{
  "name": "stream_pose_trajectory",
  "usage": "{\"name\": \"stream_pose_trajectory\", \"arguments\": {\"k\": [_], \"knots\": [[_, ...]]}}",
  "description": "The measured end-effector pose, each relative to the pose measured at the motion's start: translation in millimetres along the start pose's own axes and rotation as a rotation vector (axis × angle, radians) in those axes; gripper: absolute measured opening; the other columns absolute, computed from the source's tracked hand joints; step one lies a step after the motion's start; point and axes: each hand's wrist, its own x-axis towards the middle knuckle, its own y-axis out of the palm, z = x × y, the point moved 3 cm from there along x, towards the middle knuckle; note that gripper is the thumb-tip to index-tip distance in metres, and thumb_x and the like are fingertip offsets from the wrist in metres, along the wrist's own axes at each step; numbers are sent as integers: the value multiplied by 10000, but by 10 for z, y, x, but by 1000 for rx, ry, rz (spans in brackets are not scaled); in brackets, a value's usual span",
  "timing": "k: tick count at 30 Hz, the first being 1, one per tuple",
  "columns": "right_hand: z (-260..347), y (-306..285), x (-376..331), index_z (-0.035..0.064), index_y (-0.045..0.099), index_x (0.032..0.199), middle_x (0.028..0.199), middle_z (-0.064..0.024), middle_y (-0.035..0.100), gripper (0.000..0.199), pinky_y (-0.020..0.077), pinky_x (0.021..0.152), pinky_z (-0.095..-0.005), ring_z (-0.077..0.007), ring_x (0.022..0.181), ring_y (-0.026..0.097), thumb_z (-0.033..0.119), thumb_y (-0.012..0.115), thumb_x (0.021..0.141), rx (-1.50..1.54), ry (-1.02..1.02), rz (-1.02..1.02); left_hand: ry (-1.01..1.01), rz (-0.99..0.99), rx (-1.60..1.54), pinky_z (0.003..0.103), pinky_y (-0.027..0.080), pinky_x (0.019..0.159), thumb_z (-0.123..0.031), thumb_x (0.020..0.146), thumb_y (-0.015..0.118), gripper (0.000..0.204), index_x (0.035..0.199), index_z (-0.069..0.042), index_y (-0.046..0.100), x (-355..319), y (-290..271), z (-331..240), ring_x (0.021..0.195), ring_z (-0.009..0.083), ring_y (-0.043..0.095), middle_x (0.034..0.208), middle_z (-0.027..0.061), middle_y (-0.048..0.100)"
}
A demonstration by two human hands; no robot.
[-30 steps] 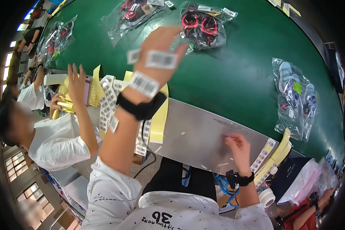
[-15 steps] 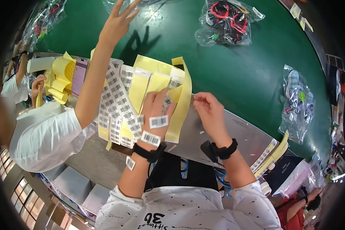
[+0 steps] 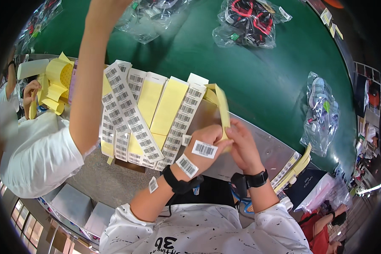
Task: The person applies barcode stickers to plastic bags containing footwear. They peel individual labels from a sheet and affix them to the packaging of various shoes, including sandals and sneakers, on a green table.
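Note:
A yellow paper strip (image 3: 222, 111) stands up from between my two hands, its upper end folded over and blurred. My left hand (image 3: 208, 139) is closed on its lower part. My right hand (image 3: 243, 146) pinches the same strip from the other side, its fingertips close to the left ones. Barcode stickers cling to the back of my left hand, its wrist and the forearm; a black band circles each wrist. Left of my hands lie overlapping strips of barcode labels (image 3: 186, 111) and a strip lying yellow side up (image 3: 169, 106), along the table's metal edge.
A co-worker's bare arm (image 3: 93, 76) reaches over the green table (image 3: 190, 42) at left. Bagged shoes (image 3: 252, 23) lie at the back, and another bagged pair (image 3: 319, 112) at right. More label strips (image 3: 285, 171) rest on the metal edge by a dark bag (image 3: 311, 186).
My left hand has moved right, off the label sheets, to meet my right hand. The yellow strip is now between both. The co-worker's arm has shifted left and farther over the table.

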Motion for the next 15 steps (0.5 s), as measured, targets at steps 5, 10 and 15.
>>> {"name": "stream_pose_trajectory", "arguments": {"k": [5, 10, 15], "knots": [[6, -259, -250, 24, 556, 996, 1020, -87, 657, 99, 496, 893, -308, -152, 952, 631, 16, 621, 922, 232, -69, 22, -264, 148, -68, 278, 475, 559, -160, 874, 732, 224, 885, -1, 576, -334, 99, 13, 597, 145, 620, 696, 95, 647], [-99, -206, -536, 17, 608, 938, 968, -59, 666, 27, 486, 877, -272, -110, 907, 618, 12, 627, 920, -90, -55, 102, -228, 29, -139, 264, 481, 572, -147, 902, 699, 244, 1105, -23, 644, -639, 122, -113, 614, 124, 626, 732, 78, 669], [-311, -193, -506, -4, 637, 998, 947, -26, 653, 86, 485, 853, -256, -89, 899, 600, 52, 636, 932, -458, -7, 218, -384, 311, 98, 346, 485, 562, -195, 907, 683, 195, 1010, -29, 669, -1589, -220, 159, 606, 264, 605, 713, 147, 635]]}}
